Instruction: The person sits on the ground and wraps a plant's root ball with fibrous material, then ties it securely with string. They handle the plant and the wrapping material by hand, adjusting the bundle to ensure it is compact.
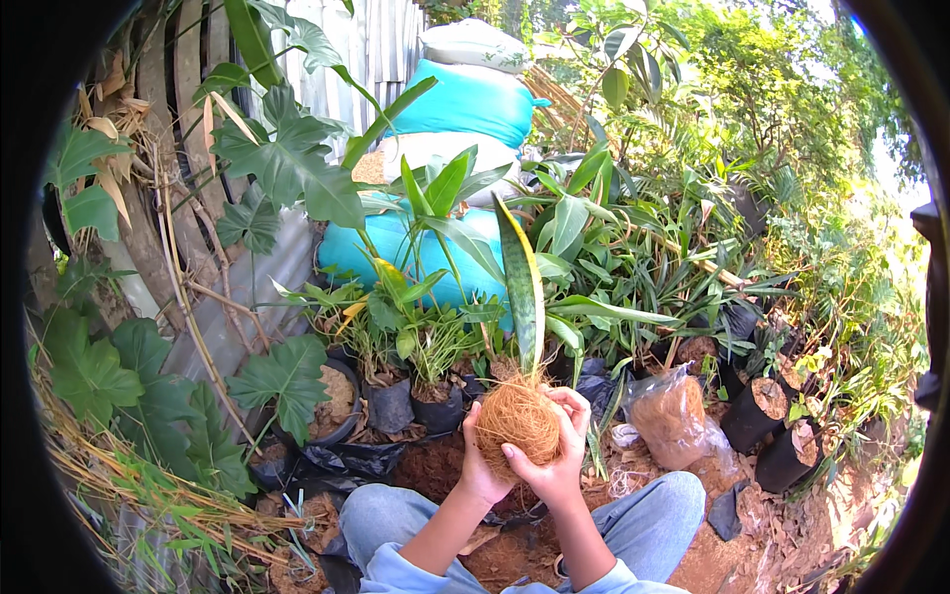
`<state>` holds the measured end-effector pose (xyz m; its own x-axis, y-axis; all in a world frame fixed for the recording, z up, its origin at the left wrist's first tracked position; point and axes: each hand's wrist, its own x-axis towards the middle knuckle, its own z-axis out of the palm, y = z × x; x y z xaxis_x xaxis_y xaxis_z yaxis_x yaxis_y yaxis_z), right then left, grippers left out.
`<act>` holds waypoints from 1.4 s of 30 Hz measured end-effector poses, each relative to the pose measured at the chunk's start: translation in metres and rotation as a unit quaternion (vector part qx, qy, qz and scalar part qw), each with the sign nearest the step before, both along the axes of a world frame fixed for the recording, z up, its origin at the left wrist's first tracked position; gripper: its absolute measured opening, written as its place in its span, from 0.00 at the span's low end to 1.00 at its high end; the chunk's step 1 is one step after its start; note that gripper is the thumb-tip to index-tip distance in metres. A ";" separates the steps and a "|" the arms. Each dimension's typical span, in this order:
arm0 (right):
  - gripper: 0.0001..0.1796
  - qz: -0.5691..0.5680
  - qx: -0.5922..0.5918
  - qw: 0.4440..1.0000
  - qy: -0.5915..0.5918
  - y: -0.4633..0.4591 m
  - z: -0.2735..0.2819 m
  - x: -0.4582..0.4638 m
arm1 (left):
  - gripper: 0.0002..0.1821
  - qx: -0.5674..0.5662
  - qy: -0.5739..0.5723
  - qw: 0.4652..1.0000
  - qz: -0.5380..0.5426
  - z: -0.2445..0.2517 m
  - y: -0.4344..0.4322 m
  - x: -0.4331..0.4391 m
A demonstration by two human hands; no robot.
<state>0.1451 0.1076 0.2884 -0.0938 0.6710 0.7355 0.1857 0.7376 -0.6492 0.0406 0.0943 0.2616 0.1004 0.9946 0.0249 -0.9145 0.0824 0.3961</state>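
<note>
A ball of brown coconut fibre (pixel 517 431) is held between both hands, in front of the person's knees. Out of its top rises a single upright snake plant leaf (pixel 524 289), dark green with a yellow edge. My left hand (pixel 479 464) cups the ball from the left and below. My right hand (pixel 560 449) wraps its right side, the thumb across the front. Below the hands lies dark brown soil or fibre (pixel 430 468), partly hidden by the forearms.
A clear plastic bag of fibre (pixel 668 419) lies to the right, with white string (pixel 623 482) near it. Black grow bags (pixel 757 412) stand farther right. Potted plants (pixel 434 405) line the front, before stacked teal and white sacks (pixel 460 104). A corrugated metal sheet (pixel 278 260) leans at left.
</note>
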 end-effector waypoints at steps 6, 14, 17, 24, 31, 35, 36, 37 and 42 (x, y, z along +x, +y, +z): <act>0.41 0.012 -0.021 0.998 -0.060 -0.003 0.017 0.007 | 0.43 -0.032 0.091 0.994 0.053 -0.006 0.000 0.001; 0.41 0.069 -0.054 0.995 0.042 0.002 0.020 0.003 | 0.41 0.015 0.000 0.998 0.056 -0.006 -0.004 0.000; 0.41 0.161 -0.147 0.961 0.172 0.004 0.012 0.004 | 0.38 0.047 0.008 0.999 0.023 -0.005 -0.002 0.004; 0.44 0.071 0.023 0.995 -0.060 0.009 0.021 0.017 | 0.30 0.050 -0.027 0.998 -0.021 -0.014 -0.001 0.000; 0.50 -0.026 0.034 0.990 -0.137 -0.008 0.034 0.009 | 0.25 0.021 -0.006 0.999 0.035 -0.023 0.001 0.007; 0.53 0.002 0.044 0.993 -0.109 -0.004 0.033 0.009 | 0.28 0.013 0.142 0.987 0.079 -0.027 -0.003 0.002; 0.53 0.004 0.034 0.992 -0.120 -0.004 0.032 0.009 | 0.28 0.012 0.149 0.985 0.082 -0.027 -0.003 0.002; 0.52 0.007 0.035 0.992 -0.120 -0.005 0.032 0.009 | 0.28 0.012 0.155 0.984 0.086 -0.027 -0.003 0.001; 0.49 -0.039 0.072 0.988 -0.128 -0.010 0.032 0.010 | 0.31 -0.009 0.047 0.997 0.055 -0.022 -0.001 0.001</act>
